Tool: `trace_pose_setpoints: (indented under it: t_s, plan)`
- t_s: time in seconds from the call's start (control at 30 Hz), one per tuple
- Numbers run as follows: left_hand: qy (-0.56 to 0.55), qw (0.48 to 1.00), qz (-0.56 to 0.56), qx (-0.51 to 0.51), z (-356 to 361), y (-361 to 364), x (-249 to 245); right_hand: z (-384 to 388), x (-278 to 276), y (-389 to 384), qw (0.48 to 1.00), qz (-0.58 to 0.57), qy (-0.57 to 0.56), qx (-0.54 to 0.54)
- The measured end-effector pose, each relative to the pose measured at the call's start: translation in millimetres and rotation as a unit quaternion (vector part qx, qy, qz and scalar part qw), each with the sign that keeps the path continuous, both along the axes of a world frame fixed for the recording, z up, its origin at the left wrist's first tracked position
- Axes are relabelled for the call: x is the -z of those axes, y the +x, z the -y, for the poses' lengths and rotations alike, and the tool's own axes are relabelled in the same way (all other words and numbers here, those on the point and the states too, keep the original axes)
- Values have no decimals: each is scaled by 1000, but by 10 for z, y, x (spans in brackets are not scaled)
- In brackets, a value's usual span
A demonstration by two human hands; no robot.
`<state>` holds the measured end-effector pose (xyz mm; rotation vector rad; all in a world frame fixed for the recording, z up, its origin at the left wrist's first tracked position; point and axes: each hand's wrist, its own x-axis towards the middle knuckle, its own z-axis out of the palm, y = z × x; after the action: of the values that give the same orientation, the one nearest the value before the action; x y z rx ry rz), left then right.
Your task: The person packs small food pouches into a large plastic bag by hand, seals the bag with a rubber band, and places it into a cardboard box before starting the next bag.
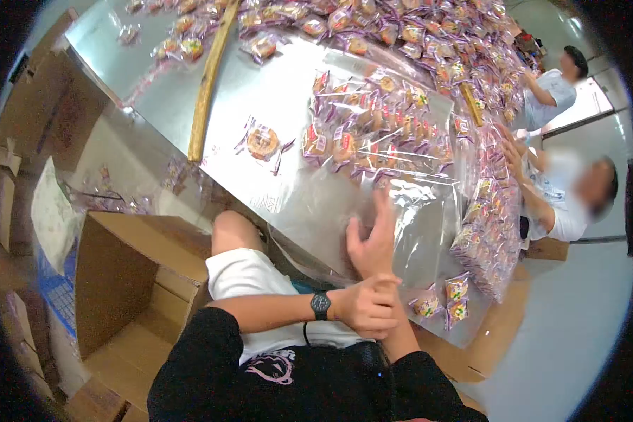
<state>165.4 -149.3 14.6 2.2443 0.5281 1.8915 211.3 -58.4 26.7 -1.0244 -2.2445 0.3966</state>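
Note:
My left hand (366, 307), with a black watch (321, 305) on its wrist, is closed around my right wrist. My right hand (375, 240) is open, thumb apart and fingers stretched toward a large clear plastic bag (422, 204), which it overlaps in this view. Rows of wrapped round pastries (373, 119) lie inside the bag's far half. Left of the bag, a single wrapped pastry (263, 143) lies on the metal table (239, 98). Several small wrapped packs (443, 301) sit near the table's front corner, to the right of my forearm.
A wooden bar (213, 81) lies across the table at left. Behind it spreads a big heap of wrapped pastries (415, 35). A filled bag (489, 225) stands along the right edge, beside two co-workers in white shirts (570, 211). An open cardboard box (130, 281) is at my left.

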Motion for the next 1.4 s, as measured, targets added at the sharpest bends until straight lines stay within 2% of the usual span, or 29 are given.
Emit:
trace_pose_setpoints:
  t_s: [0.07,0.13,0.2,0.23,0.27,0.33,0.37,0.4,0.47,0.57,0.67,0.7,0.77,0.83,0.9,0.97,1.13,1.2,1.27,1.4]
  plan:
    - [-13,1000,-20,-15,144,-31,-40,330,36,131,998,-38,-48,-12]
    - [-40,995,-15,-87,332,-126,-53,675,52,309,996,-36,-71,-37]
    - [-68,984,-8,-168,607,-242,-64,875,61,533,988,-46,-97,-114]
    - [-124,961,14,-246,794,-275,-94,927,60,632,981,-48,-110,-154]
    - [-159,943,-1,-292,952,-383,-65,974,52,690,979,-63,-97,-166]
    - [-299,881,-45,-365,1255,-529,-57,1067,7,780,974,-90,-73,-193]
    - [-344,839,-83,-413,1385,-585,31,1059,-79,803,979,-105,-40,-172]
    - [-395,789,-114,-457,1531,-583,98,1055,-166,847,979,-120,-54,-157]
    - [-465,727,-147,-483,1702,-598,44,1047,-316,901,979,-141,-79,-128]
    - [-549,655,-181,-487,1727,-520,224,1137,-514,915,901,-291,-287,-145]
    - [-556,615,-203,-521,1598,-535,218,1309,-1223,830,740,-441,-445,-244]
    - [-565,603,-205,-525,1548,-560,200,1354,-1382,820,746,-452,-394,-288]
    - [-583,581,-210,-528,1463,-613,170,1541,-1637,799,709,-524,-329,-340]
    - [-603,563,-212,-524,1382,-680,191,1538,-1815,849,584,-520,-391,-486]
    - [-621,552,-199,-520,1302,-770,181,1351,-1924,820,520,-412,-380,-645]
    - [-626,535,-199,-531,1217,-842,183,1302,-1978,589,585,-343,-228,-699]
    - [-663,508,-172,-523,966,-1097,172,1210,-1817,358,719,-291,-183,-604]
    - [-676,507,-168,-508,867,-1192,196,1095,-1892,242,827,-221,-121,-503]
    - [-665,500,-186,-523,779,-1221,210,691,-1943,-61,912,-144,-47,-382]
    - [-675,513,-187,-497,608,-1325,186,-939,-1784,-526,983,-76,-10,-166]
